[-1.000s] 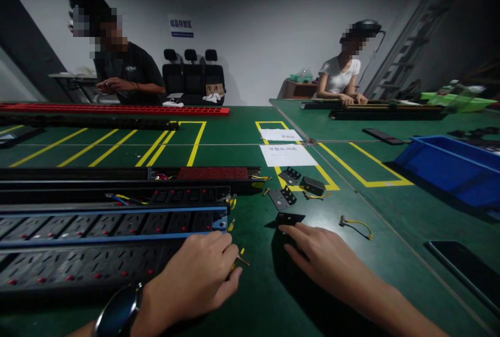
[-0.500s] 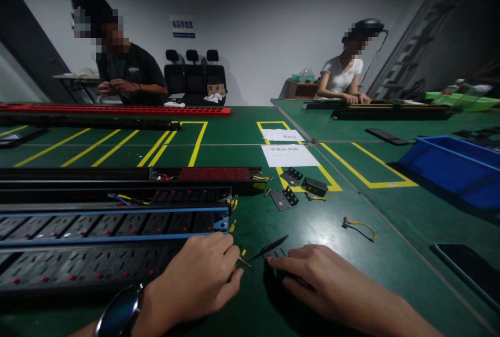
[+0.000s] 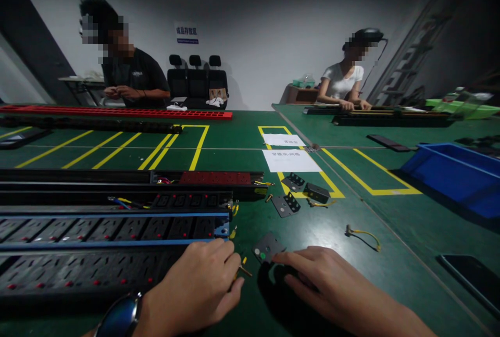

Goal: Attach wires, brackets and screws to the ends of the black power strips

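Observation:
My left hand (image 3: 203, 279) is closed by the right end of the nearest black power strip (image 3: 97, 272). A thin brass-coloured screw (image 3: 245, 271) pokes out at its fingertips, beside a bit of yellow wire (image 3: 244, 261). My right hand (image 3: 324, 279) grips the near right edge of a black metal bracket (image 3: 267, 246). The bracket's flat face, with holes and a green dot, shows; the thumb's contact is hidden. Just behind the nearest strip lies a blue-edged power strip (image 3: 117, 228) with red indicators.
Further off lie loose black brackets (image 3: 287, 204), another screw (image 3: 269, 198) and a short yellow-green wire (image 3: 363, 234). A blue bin (image 3: 457, 175) and a phone (image 3: 471, 277) are on the right. Two people work across the table, by a red rail (image 3: 187, 114) and black rails (image 3: 390, 118).
The bracket in my right hand has turned from nearly edge-on to showing its flat face. My left hand stays almost in place. The whole view has shifted slightly.

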`<state>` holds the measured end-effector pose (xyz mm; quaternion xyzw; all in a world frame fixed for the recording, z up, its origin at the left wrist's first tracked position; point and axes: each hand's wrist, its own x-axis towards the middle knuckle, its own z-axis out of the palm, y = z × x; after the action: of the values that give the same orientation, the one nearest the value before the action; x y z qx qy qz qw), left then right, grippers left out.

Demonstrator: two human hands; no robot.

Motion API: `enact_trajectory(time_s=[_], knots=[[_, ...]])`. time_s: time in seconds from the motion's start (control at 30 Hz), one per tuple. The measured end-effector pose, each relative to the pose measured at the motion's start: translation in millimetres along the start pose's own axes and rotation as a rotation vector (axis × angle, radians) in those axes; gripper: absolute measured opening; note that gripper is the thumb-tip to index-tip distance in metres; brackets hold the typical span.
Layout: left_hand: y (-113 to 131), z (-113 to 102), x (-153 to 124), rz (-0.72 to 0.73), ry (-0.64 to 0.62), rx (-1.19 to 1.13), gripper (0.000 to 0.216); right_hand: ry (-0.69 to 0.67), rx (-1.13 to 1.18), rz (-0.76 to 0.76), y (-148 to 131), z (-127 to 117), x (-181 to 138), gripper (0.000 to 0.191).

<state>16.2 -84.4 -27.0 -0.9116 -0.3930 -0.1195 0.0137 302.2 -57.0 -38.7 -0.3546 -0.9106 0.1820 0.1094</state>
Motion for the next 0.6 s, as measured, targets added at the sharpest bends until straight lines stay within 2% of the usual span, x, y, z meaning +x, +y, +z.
enact_trajectory(time_s=[0.13, 0.3, 0.6], knots=[[-0.4, 0.9, 0.6, 0.011, 0.02, 0.006, 0.009, 0.043, -0.06, -0.032, 2.2, 2.7, -0.6, 0.04], [-1.0, 0.9, 1.2, 0.003, 0.016, 0.003, 0.008, 0.103, -0.12, -0.034, 6.5, 4.3, -0.4, 0.028], [-2.6, -0.3, 0.7, 0.003, -0.021, -0.004, 0.009, 0.076, -0.153, -0.03, 5.9, -0.3, 0.7, 0.019]])
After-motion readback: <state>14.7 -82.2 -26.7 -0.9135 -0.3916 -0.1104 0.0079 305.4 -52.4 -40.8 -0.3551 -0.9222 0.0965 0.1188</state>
